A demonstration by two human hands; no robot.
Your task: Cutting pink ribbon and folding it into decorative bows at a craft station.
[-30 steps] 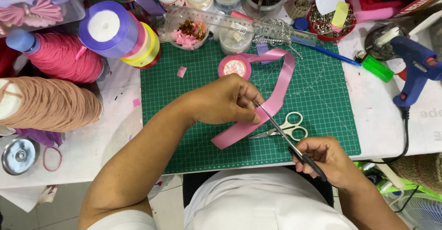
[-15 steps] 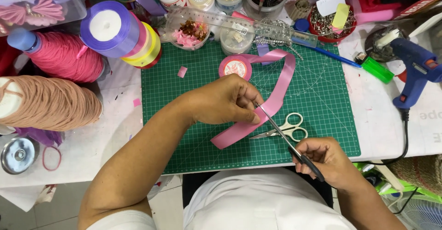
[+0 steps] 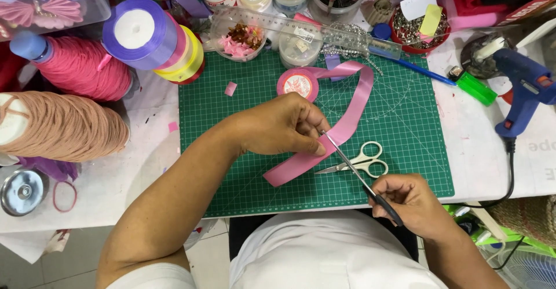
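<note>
**Two scissors, one pink ribbon on the mat**

I count two pairs of scissors: a dark-handled pair (image 3: 359,176) gripped in my right hand (image 3: 414,205), and a white-handled pair (image 3: 360,161) lying on the green cutting mat (image 3: 405,127). One pink ribbon (image 3: 341,128), glossy and wide, curves from its spool (image 3: 297,84) to mid-frame, where my left hand (image 3: 281,128) pinches it closed against the blades.

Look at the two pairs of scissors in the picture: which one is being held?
The black-handled scissors in the right hand, blades at the pink ribbon. The white-handled scissors lie untouched on the green cutting mat.
</note>
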